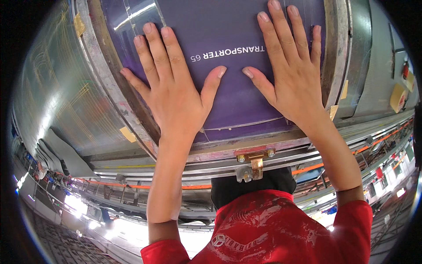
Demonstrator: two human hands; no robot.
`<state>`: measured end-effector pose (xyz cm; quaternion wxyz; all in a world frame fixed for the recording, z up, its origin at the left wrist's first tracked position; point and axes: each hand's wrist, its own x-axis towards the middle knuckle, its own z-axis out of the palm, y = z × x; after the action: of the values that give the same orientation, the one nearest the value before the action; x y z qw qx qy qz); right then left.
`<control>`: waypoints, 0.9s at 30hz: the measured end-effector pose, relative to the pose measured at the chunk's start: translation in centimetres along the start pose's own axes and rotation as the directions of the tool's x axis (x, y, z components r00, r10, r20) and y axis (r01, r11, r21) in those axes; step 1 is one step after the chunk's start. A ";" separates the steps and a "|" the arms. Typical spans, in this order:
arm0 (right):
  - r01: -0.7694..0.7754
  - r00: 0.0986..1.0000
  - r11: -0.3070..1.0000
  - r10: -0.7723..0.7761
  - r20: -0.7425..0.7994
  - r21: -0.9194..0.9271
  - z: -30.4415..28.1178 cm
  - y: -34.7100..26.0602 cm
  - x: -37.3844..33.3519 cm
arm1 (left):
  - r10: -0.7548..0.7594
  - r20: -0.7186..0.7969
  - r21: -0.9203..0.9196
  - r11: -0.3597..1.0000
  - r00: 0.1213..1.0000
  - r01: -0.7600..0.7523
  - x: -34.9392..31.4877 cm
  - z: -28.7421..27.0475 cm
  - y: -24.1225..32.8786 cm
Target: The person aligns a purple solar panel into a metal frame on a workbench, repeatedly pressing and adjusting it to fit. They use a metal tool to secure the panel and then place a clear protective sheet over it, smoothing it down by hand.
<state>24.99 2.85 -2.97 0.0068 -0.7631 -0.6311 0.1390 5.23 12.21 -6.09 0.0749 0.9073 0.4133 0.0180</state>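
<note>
Both of my hands lie palm down on a smooth purple sheet (pixel 237 108) with small white lettering. My left hand (pixel 173 94) rests on its left part, the fingers spread and the thumb pointing inward. On the right part lies my right hand (pixel 294 83), also flat, with its fingers apart. Neither hand grasps anything. A worn, paint-stained frame (pixel 103 57) surrounds the sheet on the left, right and near sides. At the middle of the near side sits a brass-coloured metal bracket (pixel 256 163) with bolts. Clear strips of tape appear to run along the sheet's edges.
To the left is a greenish, glossy surface (pixel 61 101) with yellowish lines and a curled grey sheet (pixel 66 149). Bits of tan tape (pixel 128 134) stick beside the frame. Metal rails (pixel 118 169) and an orange strip (pixel 195 187) run along the near side.
</note>
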 end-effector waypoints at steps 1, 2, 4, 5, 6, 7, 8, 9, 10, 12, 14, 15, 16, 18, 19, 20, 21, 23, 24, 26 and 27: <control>0.002 0.997 0.999 0.000 -0.081 0.035 1.1 0.0 -0.3 | 0.003 0.000 -0.001 1.000 1.000 -0.003 0.1 -0.1 0.1; 0.009 0.987 0.997 0.003 -0.162 0.071 1.8 0.1 -0.5 | 0.006 0.000 -0.001 1.000 1.000 -0.006 0.1 -0.1 0.1; 0.008 0.986 0.998 0.002 -0.164 0.059 1.9 0.2 -0.7 | 0.004 -0.005 -0.006 1.000 1.000 -0.004 0.1 -0.1 0.2; 0.010 0.987 0.998 -0.001 -0.163 0.056 2.0 0.2 -0.7 | -0.001 -0.010 -0.011 1.000 1.000 0.001 0.0 0.0 0.1; 0.015 0.984 0.997 -0.001 -0.178 0.073 1.9 0.1 -0.6 | -0.006 -0.015 -0.016 1.000 1.000 0.005 0.0 0.0 0.2; 0.017 0.981 0.996 0.002 -0.195 0.093 1.7 0.0 -0.5 | -0.014 -0.029 -0.045 0.999 0.999 0.013 0.0 -0.2 0.2; 0.019 0.977 0.994 0.005 -0.212 0.112 1.5 -0.1 -0.4 | -0.023 -0.044 -0.073 0.997 0.999 0.020 0.0 -0.5 0.3; 0.032 0.980 0.988 -0.001 -0.199 0.153 0.9 0.0 -0.4 | -0.033 -0.058 -0.101 0.995 0.998 0.027 -0.1 -0.9 0.3; 0.036 0.982 0.982 0.000 -0.189 0.188 -0.1 0.3 -0.5 | -0.013 -0.091 -0.205 0.979 0.996 -0.006 0.1 -1.5 -0.3; 0.058 0.975 0.936 0.023 -0.223 0.348 -1.0 2.9 -0.4 | 0.010 -0.164 -0.396 0.915 0.986 -0.075 0.5 -3.1 -2.3; -0.048 0.917 0.957 0.155 -0.369 0.285 -2.0 6.1 0.0 | -0.157 -0.352 -0.184 0.978 0.923 0.097 0.7 -5.6 -4.2; -0.170 0.846 0.979 0.204 -0.493 0.114 -3.0 7.2 0.8 | -0.289 -0.369 -0.295 0.938 0.883 0.183 1.0 -5.8 -6.2; -0.218 0.830 0.950 0.300 -0.470 0.222 -2.5 8.5 1.1 | -0.328 -0.360 -0.324 0.922 0.873 0.212 1.3 -5.4 -7.9; -0.309 0.785 0.851 0.480 -0.391 0.424 -0.9 10.4 2.0 | -0.319 -0.319 -0.302 0.927 0.892 0.224 1.2 -3.6 -11.2; -0.320 0.779 0.830 0.505 -0.371 0.457 -1.0 10.2 2.1 | -0.275 -0.276 -0.249 0.946 0.921 0.208 1.1 -3.0 -11.5; -0.331 0.773 0.807 0.529 -0.351 0.489 -1.1 9.9 2.2 | -0.273 -0.284 -0.296 0.937 0.919 0.187 1.0 -2.6 -11.7; -0.342 0.765 0.783 0.553 -0.330 0.519 -1.2 9.7 2.3 | -0.272 -0.291 -0.343 0.925 0.917 0.165 1.0 -2.5 -11.8; -0.304 0.771 0.817 0.513 -0.377 0.490 -1.5 10.2 2.2 | -0.288 -0.291 -0.404 0.901 0.912 0.156 0.8 -2.4 -11.6; -0.304 0.762 0.818 0.516 -0.391 0.488 -1.5 10.4 1.8 | -0.304 -0.279 -0.418 0.893 0.911 0.170 0.6 -2.5 -11.2; -0.275 0.750 0.834 0.498 -0.436 0.479 -1.6 11.3 0.9 | -0.321 -0.273 -0.488 0.858 0.907 0.157 0.5 -2.6 -10.5; -0.261 0.744 0.817 0.509 -0.433 0.513 -1.7 11.6 0.8 | -0.324 -0.281 -0.544 0.829 0.903 0.129 0.7 -2.9 -9.9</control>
<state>36.68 1.57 -3.66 0.3229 -0.8658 -0.3798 0.0436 -2.00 19.52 -4.74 0.2378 0.7784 0.5064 0.2847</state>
